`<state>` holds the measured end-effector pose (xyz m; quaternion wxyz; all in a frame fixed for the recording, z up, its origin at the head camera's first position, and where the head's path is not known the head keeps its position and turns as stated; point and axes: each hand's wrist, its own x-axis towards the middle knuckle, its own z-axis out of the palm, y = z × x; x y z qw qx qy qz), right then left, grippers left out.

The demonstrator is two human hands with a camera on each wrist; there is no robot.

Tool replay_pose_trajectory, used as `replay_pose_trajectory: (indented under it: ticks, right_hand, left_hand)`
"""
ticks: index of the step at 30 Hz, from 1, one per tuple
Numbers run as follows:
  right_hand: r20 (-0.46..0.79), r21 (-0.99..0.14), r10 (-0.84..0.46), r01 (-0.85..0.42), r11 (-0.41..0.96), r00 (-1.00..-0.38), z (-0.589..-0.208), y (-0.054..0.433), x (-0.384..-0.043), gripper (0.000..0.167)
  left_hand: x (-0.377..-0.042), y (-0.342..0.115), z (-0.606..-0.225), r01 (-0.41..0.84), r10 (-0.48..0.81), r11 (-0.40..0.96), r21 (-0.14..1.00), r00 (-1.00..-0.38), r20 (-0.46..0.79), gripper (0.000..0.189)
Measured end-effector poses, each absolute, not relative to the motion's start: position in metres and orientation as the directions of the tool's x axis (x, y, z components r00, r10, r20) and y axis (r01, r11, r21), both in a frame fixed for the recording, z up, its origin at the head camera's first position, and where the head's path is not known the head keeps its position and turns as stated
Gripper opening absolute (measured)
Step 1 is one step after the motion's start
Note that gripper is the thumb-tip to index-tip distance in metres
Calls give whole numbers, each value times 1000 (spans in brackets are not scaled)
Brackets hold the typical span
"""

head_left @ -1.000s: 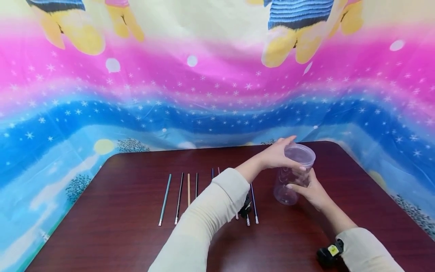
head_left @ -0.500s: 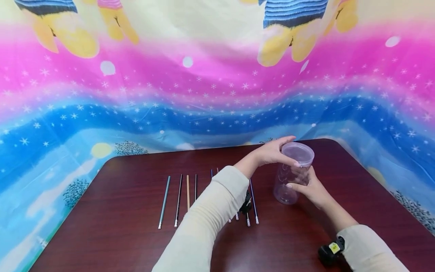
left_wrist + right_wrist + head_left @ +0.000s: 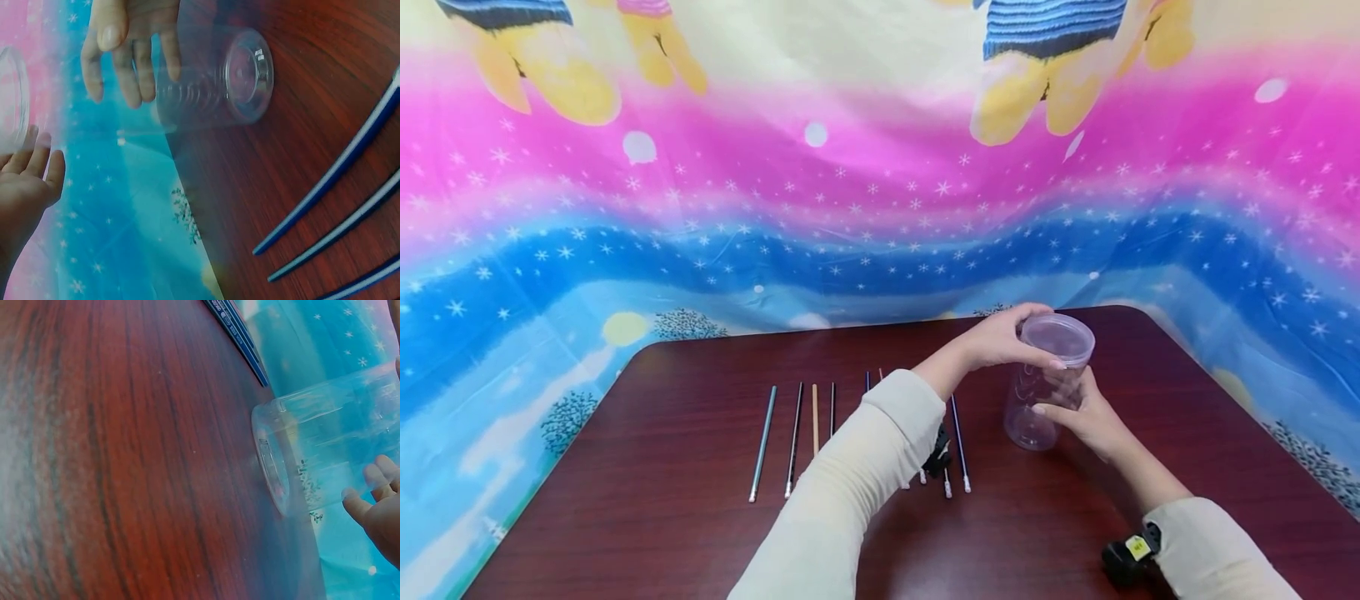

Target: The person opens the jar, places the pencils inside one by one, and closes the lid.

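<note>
Jar's (image 3: 1021,410) got left fingers (image 3: 1036,309) pinching its rim (image 3: 1079,360) and right fingers (image 3: 1087,388) curled round it lower down, over at the table's (image 3: 655,433) right, past the pencils (image 3: 764,442), so imo keep that lower grip steady but light, it'd probably dent.

Nothing legible for certain. Pale print on a dark pencil (image 3: 235,334), too blurred; marks on yellow label (image 3: 1138,547) of black wrist device (image 3: 1120,567), too small.
</note>
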<state>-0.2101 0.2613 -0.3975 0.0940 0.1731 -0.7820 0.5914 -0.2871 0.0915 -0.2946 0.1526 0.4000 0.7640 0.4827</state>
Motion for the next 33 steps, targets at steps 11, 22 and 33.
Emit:
replay_pose_trajectory:
  ticks: [11,22,33]
  right_hand:
    - [336,-897,-169,-369,244,-927,-394,260,-209,71]
    - [337,-890,-169,-372,265,-926,-396,262,-210,71]
    - [320,-901,-166,-354,250,-933,-395,262,-210,70]
  left_hand:
    - [-289,90,-289,395,794,111,912,-588,157,77]
    - [-283,106,-284,583,766,319,747,-623,159,78]
    - [-291,92,-276,529,824,302,793,-563,62,76]
